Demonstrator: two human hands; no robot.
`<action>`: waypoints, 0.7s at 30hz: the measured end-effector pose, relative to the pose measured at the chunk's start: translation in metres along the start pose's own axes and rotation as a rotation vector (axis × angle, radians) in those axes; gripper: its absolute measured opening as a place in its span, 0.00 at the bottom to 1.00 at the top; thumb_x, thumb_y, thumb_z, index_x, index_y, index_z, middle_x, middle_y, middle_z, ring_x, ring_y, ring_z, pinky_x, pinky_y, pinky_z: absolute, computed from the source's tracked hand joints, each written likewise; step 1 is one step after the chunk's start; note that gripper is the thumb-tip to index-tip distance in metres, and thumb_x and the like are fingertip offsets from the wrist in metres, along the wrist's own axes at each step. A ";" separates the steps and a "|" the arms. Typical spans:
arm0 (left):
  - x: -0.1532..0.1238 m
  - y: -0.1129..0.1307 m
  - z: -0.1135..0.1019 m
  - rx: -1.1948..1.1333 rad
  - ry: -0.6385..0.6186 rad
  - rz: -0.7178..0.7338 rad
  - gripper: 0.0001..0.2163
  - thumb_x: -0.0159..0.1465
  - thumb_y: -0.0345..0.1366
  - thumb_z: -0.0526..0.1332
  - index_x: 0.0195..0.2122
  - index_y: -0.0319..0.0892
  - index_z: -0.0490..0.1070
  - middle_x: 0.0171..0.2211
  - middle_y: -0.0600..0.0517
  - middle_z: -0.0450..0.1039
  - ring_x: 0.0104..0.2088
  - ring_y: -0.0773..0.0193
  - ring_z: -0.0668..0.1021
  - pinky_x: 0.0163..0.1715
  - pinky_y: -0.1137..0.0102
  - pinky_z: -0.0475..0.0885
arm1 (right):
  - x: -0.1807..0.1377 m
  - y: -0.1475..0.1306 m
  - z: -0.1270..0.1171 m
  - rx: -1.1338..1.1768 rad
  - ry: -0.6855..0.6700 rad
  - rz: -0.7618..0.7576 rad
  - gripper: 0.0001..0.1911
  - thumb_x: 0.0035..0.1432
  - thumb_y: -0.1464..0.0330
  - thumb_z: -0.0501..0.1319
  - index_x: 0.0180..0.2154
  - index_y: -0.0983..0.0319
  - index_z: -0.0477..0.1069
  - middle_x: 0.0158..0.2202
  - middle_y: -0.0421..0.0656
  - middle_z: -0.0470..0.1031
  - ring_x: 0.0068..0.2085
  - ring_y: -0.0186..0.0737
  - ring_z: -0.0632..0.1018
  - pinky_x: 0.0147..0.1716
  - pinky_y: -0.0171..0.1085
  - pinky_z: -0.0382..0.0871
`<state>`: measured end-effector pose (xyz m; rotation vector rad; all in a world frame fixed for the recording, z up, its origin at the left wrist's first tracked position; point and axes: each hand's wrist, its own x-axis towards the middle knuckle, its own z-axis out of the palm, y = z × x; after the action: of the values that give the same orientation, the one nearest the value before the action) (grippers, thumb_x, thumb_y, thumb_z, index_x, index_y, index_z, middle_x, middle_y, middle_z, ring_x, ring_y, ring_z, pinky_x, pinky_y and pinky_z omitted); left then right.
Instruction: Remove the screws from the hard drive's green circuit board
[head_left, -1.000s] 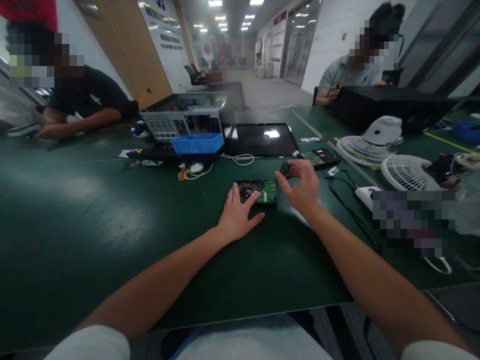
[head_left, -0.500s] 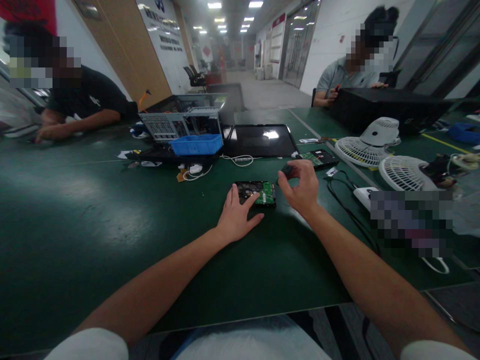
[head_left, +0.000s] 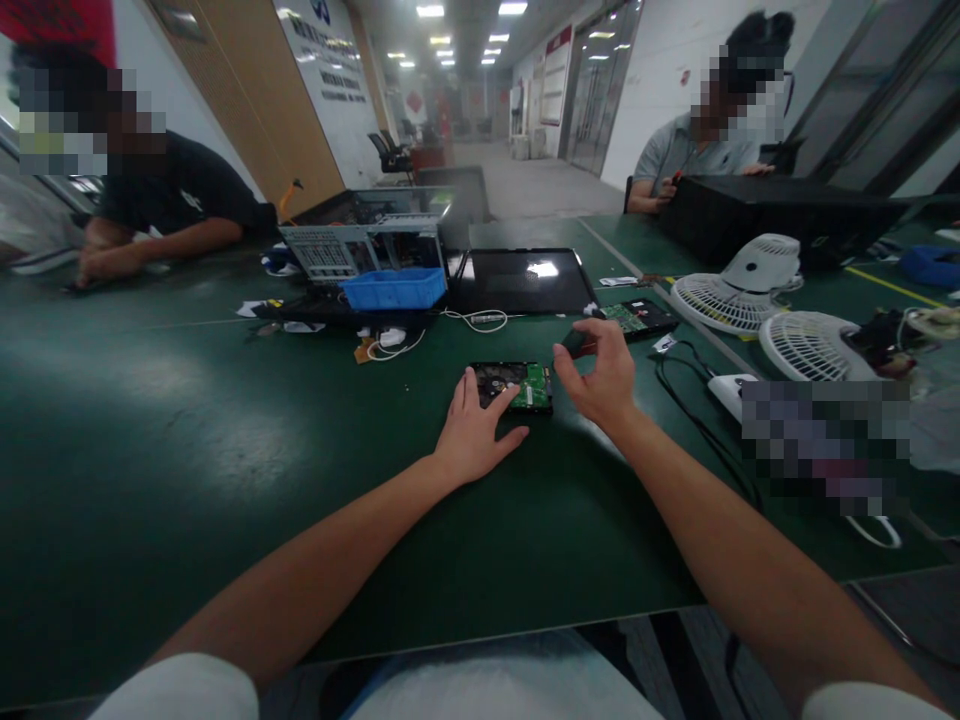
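A hard drive [head_left: 517, 385] lies circuit board up on the green table [head_left: 225, 450], its green board facing me. My left hand [head_left: 472, 435] rests flat on the near left corner of the drive, fingers spread. My right hand [head_left: 600, 380] hovers just right of the drive, fingers curled in a pinch round a small dark object [head_left: 576, 343] that I cannot name. A second drive [head_left: 637, 316] lies farther back to the right.
An open computer case [head_left: 367, 240] with a blue tray [head_left: 394, 287] and a black side panel [head_left: 525, 280] stand behind. Two white fans [head_left: 750, 280] and black cables [head_left: 690, 400] lie at right. Two other people sit at the far left and far right.
My right hand's fingers have closed from a loose spread into a pinch on the small dark object. The left hand has stayed on the drive.
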<state>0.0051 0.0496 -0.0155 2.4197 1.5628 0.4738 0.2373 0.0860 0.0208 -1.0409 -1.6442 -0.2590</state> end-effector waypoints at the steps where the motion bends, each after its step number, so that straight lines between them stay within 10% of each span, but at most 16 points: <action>1: 0.000 0.000 0.000 0.002 0.001 0.001 0.33 0.68 0.59 0.60 0.72 0.59 0.59 0.78 0.49 0.27 0.75 0.31 0.42 0.68 0.42 0.55 | 0.000 0.000 0.000 0.004 -0.002 -0.007 0.19 0.62 0.64 0.65 0.53 0.56 0.65 0.42 0.44 0.70 0.36 0.42 0.76 0.37 0.45 0.78; 21: 0.000 0.001 0.000 0.012 -0.002 0.004 0.33 0.68 0.59 0.60 0.72 0.59 0.59 0.78 0.48 0.28 0.75 0.31 0.43 0.68 0.41 0.55 | 0.000 -0.003 0.002 0.044 0.006 0.004 0.20 0.64 0.66 0.65 0.55 0.57 0.65 0.47 0.48 0.67 0.41 0.42 0.75 0.32 0.42 0.81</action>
<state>0.0057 0.0490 -0.0148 2.4316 1.5644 0.4636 0.2337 0.0851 0.0217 -1.0091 -1.6351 -0.2221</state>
